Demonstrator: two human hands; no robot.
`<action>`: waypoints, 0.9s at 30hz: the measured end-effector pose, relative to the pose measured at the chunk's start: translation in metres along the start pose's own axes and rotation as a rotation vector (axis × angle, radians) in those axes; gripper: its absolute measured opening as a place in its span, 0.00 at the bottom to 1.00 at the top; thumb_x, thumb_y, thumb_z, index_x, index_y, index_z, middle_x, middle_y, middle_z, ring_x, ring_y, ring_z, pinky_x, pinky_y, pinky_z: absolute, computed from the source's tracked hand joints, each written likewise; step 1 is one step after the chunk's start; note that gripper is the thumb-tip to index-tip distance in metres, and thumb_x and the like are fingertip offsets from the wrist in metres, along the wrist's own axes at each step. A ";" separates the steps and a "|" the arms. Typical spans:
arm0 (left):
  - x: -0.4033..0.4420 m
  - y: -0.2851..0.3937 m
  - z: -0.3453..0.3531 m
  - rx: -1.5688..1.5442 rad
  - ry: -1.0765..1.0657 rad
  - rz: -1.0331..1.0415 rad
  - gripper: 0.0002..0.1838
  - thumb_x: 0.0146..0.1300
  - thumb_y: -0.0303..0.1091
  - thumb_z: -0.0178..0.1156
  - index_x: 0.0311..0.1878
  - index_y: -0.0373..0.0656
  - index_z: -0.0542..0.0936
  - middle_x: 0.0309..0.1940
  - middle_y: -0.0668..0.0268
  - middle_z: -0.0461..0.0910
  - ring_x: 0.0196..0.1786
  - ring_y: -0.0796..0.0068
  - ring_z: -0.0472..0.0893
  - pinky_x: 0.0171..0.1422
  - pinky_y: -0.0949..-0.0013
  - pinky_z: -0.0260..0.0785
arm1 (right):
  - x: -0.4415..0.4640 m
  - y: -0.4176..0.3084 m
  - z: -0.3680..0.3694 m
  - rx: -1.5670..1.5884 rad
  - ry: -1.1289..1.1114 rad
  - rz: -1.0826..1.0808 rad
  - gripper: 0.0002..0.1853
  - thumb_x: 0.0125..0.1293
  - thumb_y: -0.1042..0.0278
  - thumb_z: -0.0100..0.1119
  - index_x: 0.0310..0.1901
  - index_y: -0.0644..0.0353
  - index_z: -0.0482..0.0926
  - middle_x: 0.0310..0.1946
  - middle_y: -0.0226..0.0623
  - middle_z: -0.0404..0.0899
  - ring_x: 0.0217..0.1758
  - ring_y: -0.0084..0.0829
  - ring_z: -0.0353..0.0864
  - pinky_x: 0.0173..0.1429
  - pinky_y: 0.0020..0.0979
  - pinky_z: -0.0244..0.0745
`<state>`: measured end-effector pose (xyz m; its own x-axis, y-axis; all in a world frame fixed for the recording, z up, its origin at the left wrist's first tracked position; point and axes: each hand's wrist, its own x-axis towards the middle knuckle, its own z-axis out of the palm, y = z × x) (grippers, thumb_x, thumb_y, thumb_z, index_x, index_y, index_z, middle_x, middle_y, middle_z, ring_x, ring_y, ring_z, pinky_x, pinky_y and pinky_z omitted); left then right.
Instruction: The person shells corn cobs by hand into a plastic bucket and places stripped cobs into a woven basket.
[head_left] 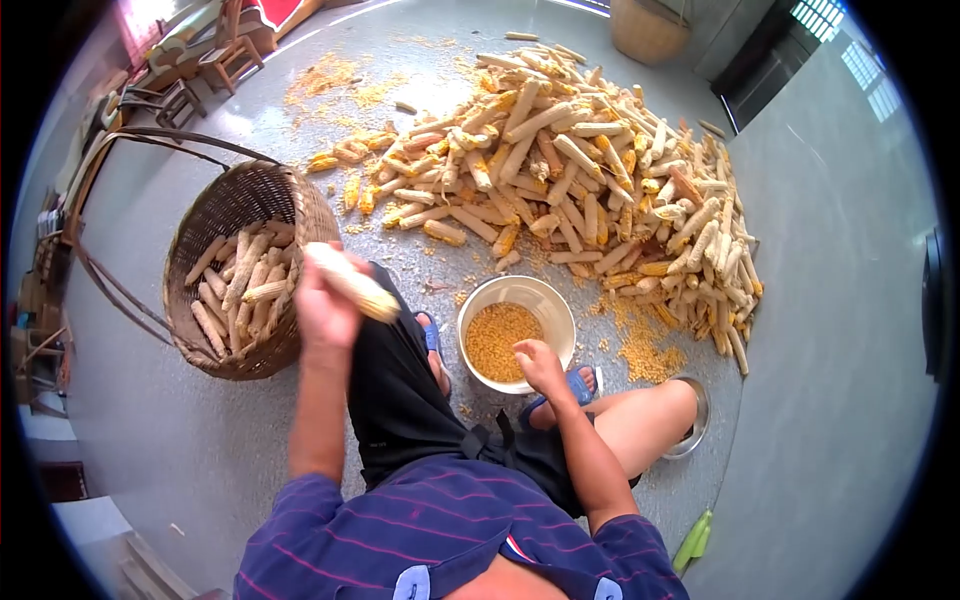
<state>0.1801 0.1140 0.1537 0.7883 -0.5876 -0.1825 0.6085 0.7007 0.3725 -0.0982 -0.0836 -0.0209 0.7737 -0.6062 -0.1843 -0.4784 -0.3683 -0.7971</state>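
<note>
My left hand [328, 312] is wrapped round a corn cob [352, 283], pale and mostly bare, with some yellow at its lower end. It is held up beside the rim of the wicker basket [318, 205], which has a tall handle and holds several stripped cobs [245, 270]. Over the right side of a white bucket [566, 318] hangs my right hand [541, 366], fingers curled together; whatever they may hold is hidden. Loose yellow corn kernels [500, 340] cover the bottom of the bucket, which stands on the floor between my feet.
Beyond the bucket spreads a large heap of corn cobs [560, 170], with kernels [645, 345] scattered round it. A metal bowl [692, 440] sits beside my right knee, near a green object [693, 542]. Wooden chairs [230, 55] and another basket [650, 30] stand farther back.
</note>
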 end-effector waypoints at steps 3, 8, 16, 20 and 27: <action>0.021 0.110 -0.059 0.205 0.078 0.312 0.22 0.69 0.46 0.43 0.50 0.33 0.69 0.36 0.53 0.75 0.44 0.58 0.75 0.55 0.55 0.69 | -0.001 -0.015 0.000 0.051 -0.129 0.089 0.13 0.61 0.66 0.54 0.45 0.61 0.79 0.43 0.45 0.81 0.49 0.38 0.80 0.54 0.33 0.71; 0.012 0.137 -0.029 0.005 0.770 0.428 0.32 0.66 0.49 0.46 0.64 0.33 0.59 0.61 0.47 0.60 0.61 0.56 0.66 0.69 0.55 0.56 | 0.005 -0.017 -0.002 0.115 -0.201 0.083 0.13 0.60 0.65 0.54 0.44 0.62 0.80 0.40 0.44 0.82 0.46 0.36 0.81 0.52 0.32 0.73; 0.075 -0.037 0.059 0.463 -0.097 0.148 0.15 0.68 0.30 0.46 0.54 0.33 0.70 0.37 0.58 0.78 0.42 0.69 0.79 0.51 0.66 0.73 | 0.116 -0.016 -0.059 0.433 0.007 0.209 0.08 0.59 0.72 0.52 0.35 0.63 0.80 0.28 0.32 0.81 0.28 0.20 0.78 0.33 0.24 0.74; 0.126 -0.075 0.043 0.183 0.088 -0.157 0.12 0.67 0.29 0.47 0.51 0.35 0.71 0.30 0.64 0.77 0.34 0.71 0.78 0.44 0.68 0.74 | 0.204 0.001 -0.057 0.351 0.018 0.158 0.09 0.60 0.71 0.50 0.34 0.64 0.80 0.25 0.30 0.80 0.25 0.19 0.76 0.30 0.24 0.73; 0.105 -0.081 0.044 0.376 0.023 -0.162 0.12 0.67 0.31 0.47 0.49 0.35 0.71 0.27 0.67 0.73 0.29 0.74 0.75 0.37 0.70 0.71 | 0.344 -0.045 0.038 0.837 0.137 0.490 0.18 0.66 0.57 0.52 0.48 0.64 0.74 0.42 0.42 0.76 0.38 0.28 0.77 0.36 0.30 0.78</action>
<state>0.2097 -0.0222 0.1445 0.6895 -0.6660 -0.2848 0.6526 0.4007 0.6430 0.2052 -0.2490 -0.0706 0.4880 -0.6544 -0.5776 -0.2437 0.5333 -0.8101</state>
